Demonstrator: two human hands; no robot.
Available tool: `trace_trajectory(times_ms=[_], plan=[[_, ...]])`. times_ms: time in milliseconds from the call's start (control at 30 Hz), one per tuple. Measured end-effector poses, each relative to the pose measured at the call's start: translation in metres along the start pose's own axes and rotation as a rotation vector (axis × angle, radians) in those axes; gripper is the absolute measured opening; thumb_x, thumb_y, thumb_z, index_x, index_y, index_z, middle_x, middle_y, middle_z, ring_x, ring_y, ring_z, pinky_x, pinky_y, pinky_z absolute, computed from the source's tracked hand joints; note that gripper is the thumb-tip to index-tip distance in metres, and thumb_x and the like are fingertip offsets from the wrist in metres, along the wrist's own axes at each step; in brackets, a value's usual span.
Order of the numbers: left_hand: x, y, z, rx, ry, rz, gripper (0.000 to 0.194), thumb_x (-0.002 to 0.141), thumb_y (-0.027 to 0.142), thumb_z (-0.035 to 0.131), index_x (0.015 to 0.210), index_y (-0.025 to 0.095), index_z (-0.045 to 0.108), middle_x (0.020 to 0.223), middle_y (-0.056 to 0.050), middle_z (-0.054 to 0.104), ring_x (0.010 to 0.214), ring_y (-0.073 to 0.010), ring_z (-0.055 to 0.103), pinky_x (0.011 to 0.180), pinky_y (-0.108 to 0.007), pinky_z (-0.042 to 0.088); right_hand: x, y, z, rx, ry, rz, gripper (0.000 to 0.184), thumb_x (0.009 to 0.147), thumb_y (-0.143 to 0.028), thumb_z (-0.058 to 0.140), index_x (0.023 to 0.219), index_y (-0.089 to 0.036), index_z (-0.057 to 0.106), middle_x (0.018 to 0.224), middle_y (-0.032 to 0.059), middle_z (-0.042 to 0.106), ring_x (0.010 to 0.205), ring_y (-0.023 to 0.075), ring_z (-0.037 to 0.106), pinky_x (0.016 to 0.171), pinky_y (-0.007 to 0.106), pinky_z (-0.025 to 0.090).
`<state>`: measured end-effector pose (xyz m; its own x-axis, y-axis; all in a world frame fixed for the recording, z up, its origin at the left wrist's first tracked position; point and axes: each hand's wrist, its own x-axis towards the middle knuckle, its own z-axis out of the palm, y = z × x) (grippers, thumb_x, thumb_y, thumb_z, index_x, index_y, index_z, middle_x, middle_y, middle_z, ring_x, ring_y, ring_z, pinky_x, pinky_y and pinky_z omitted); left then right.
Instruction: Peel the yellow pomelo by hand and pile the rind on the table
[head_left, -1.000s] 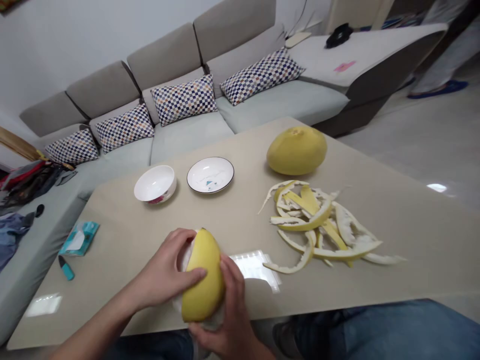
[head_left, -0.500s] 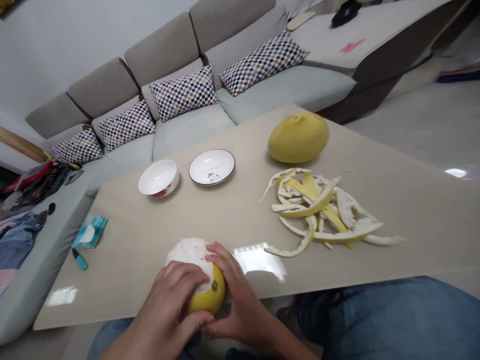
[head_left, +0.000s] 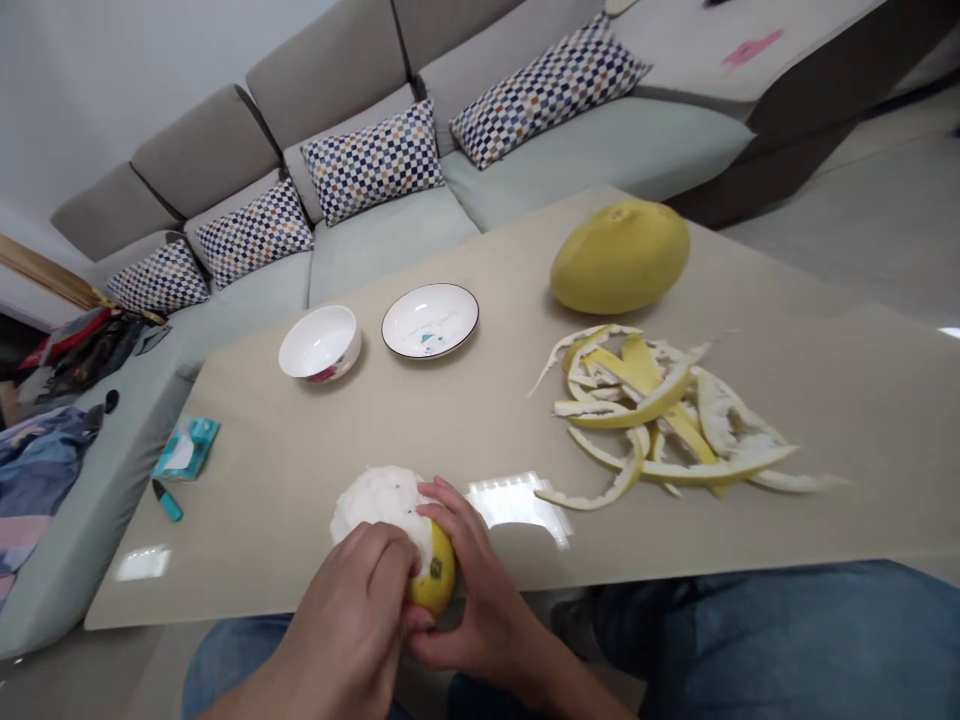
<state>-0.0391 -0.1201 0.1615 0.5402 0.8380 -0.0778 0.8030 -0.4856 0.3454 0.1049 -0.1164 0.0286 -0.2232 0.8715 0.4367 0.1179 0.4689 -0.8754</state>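
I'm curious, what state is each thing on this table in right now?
Partly peeled pomelo, mostly white pith, with yellow rind left at one end
Left hand, gripping the pomelo
Right hand, gripping the pomelo
Whole pomelo, unpeeled
Peels, torn strips in a loose pile
White bowl, upright
Plate, lying flat

A grey-green sectional sofa point(head_left: 390, 265) with checked cushions point(head_left: 373, 165) stands against a white wall point(head_left: 112, 90), beside a glossy tiled floor point(head_left: 847, 260).
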Motion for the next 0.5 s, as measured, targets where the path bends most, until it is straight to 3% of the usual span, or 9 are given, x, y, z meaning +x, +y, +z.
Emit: trace_trajectory(times_ms=[167,500], plan=[[0.0,0.002,-0.003,-0.037,-0.034,-0.076,0.011,0.085,0.011,0.045,0.091,0.02,0.048,0.094,-0.008,0.06,0.082,-0.0226,0.055,0.069,-0.034,0.047,-0.002,-0.004,0.008,0.012,0.053,0.04,0.093,0.057,-0.017,0.074,0.138,-0.024,0.031,0.147,0.0138,0.036,0.144,0.0361,0.026,0.116,0.056,0.03],[-0.011,0.001,0.002,-0.084,-0.009,-0.119,0.01,0.088,0.011,0.045,0.091,0.021,0.044,0.094,-0.007,0.056,0.086,-0.0223,0.052,0.074,-0.036,0.045,0.0,-0.007,0.01,0.036,0.016,0.047,0.091,0.054,-0.015,0.073,0.135,-0.024,0.031,0.147,0.0141,0.037,0.145,0.0362,0.024,0.116,0.056,0.029]])
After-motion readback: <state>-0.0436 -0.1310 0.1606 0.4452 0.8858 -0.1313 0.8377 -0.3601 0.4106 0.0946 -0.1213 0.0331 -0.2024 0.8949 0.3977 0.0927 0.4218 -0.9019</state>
